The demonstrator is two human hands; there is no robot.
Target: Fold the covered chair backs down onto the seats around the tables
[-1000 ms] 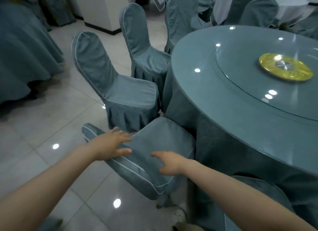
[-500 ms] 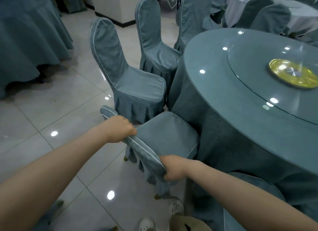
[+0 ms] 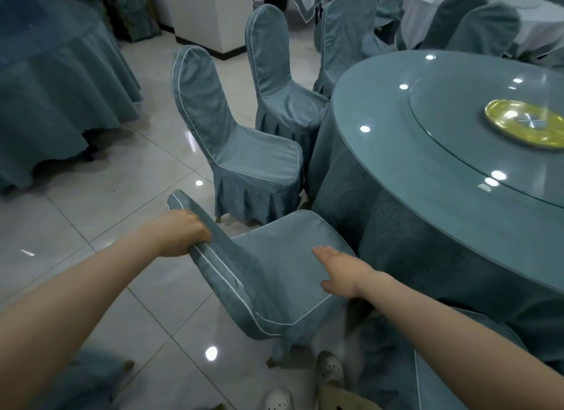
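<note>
Gripping the covered chair back (image 3: 225,283), the left hand (image 3: 180,233) curls round its edge; the right hand (image 3: 341,272) extends flat-fingered over the seat (image 3: 283,235).

Dim overhead light, glare spots on floor (image 3: 128,196), edges warped.

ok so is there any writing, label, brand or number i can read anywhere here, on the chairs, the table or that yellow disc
None: no word, label, brand or number can be read in this view.
The chair cover that the left hand grips shows only plain white piping.
The yellow disc on the round table shows glare and no lettering.
The white shoes show no legible brand.
</note>
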